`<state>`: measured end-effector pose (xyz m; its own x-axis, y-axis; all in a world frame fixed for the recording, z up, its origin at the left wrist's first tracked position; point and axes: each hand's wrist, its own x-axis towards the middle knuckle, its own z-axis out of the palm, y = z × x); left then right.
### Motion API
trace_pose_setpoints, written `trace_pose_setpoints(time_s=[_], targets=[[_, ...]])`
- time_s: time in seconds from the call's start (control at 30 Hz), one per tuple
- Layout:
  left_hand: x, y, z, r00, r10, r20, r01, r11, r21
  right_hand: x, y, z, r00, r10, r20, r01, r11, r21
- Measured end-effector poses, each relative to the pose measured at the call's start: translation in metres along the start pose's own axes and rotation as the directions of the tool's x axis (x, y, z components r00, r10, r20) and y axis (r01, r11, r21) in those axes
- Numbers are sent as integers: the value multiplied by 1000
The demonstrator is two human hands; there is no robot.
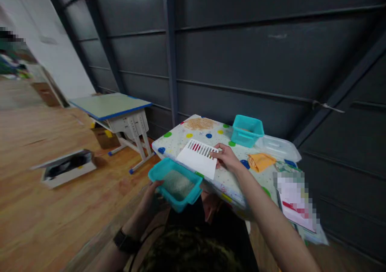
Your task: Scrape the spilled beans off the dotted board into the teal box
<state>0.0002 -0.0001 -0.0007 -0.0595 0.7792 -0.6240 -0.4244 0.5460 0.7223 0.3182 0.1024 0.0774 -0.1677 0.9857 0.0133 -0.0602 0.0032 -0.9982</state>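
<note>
Dark patterned clothing [187, 252] occupies 6 o'clock, nearest the camera. Left hand [151, 201], 7 o'clock: curled partway, gripping the left rim of a teal tub [177, 204] containing pale granules [178, 184]. White slotted plate [197, 163], 6 o'clock: over the spotted table [230, 177]. Right hand [226, 157], 4 o'clock: fingers nearly closed, pinching the plate's right edge. Second tub [243, 138], 3 o'clock: on the table.
</note>
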Motion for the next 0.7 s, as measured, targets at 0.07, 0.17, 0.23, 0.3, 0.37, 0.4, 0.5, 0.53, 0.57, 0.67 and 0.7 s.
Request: trace_pose_setpoints(time_s=[0.07, 0.17, 0.23, 0.3, 0.37, 0.4, 0.5, 0.53, 0.57, 0.67, 0.7], targets=[[0, 0, 0, 1000, -9, -7, 9, 1000, -10, 2, -1, -1, 999, -9, -44, 10, 1000, 16], [-3, 3, 1, 999, -1, -36, 1, 1000, -20, 7, 0, -5, 973, -45, -227, 55, 998, 38], [-6, 6, 1, 999, -1, -46, -1, 1000, -27, 12, 3, -9, 925, -60, -375, 77, 996, 32], [-9, 9, 0, 999, -3, -34, 2, 999, -36, 18, 9, -13, 869, -79, -489, 82, 997, -15], [-10, 11, 0, 1000, 8, -24, -9, 999, -42, 24, 15, -17, 828, -116, -549, 73, 992, -101], [-10, 11, -1, 1000, 13, -27, -15, 999, -43, 26, 18, -18, 819, -135, -557, 64, 987, -145], [-9, 13, -2, 999, 15, -41, -17, 999, -38, 33, 24, -17, 832, -160, -532, 26, 968, -251], [-9, 14, -2, 999, 9, -42, -10, 999, -32, 35, 24, -16, 841, -154, -518, 7, 962, -274], [-8, 14, -3, 999, 1, -45, -2, 1000, -26, 36, 23, -13, 852, -145, -503, -9, 957, -291], [-7, 15, -4, 999, -4, -44, 2, 999, -32, 37, 17, -7, 908, -123, -400, -16, 945, -327], [-8, 16, -5, 999, -6, -44, 5, 999, -45, 37, 14, -6, 929, -118, -349, -5, 943, -332]])
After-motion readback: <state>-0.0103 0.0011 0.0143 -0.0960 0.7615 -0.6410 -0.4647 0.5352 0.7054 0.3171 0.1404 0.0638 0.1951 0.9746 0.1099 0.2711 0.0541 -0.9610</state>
